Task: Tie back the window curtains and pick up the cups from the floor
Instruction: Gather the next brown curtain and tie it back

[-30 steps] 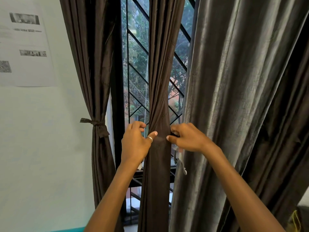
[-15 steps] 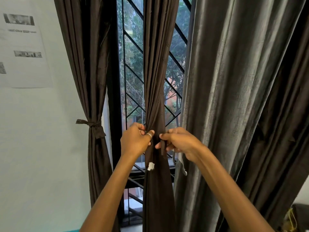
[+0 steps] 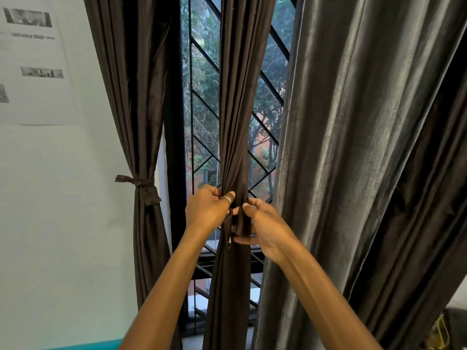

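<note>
A dark brown middle curtain (image 3: 242, 102) hangs gathered into a narrow column in front of the barred window. My left hand (image 3: 207, 210) pinches its left side, with a ring on one finger. My right hand (image 3: 265, 228) holds the dark tie strip (image 3: 243, 223) against the front of the curtain. A loose end of the strip (image 3: 228, 233) dangles between my hands. The left curtain (image 3: 136, 109) is bound by a knotted tie (image 3: 141, 185). The big right curtain (image 3: 366, 160) hangs loose. No cups are in view.
The window's black diagonal grille (image 3: 202, 104) stands behind the curtains, trees beyond it. A printed sheet (image 3: 32, 64) is stuck on the pale wall at the left. A dark object with a yellow cord (image 3: 444, 329) sits at the lower right corner.
My hands have come closer together on the middle curtain. The right hand has brought the tie strip round to the front, and its loose end now hangs between the hands.
</note>
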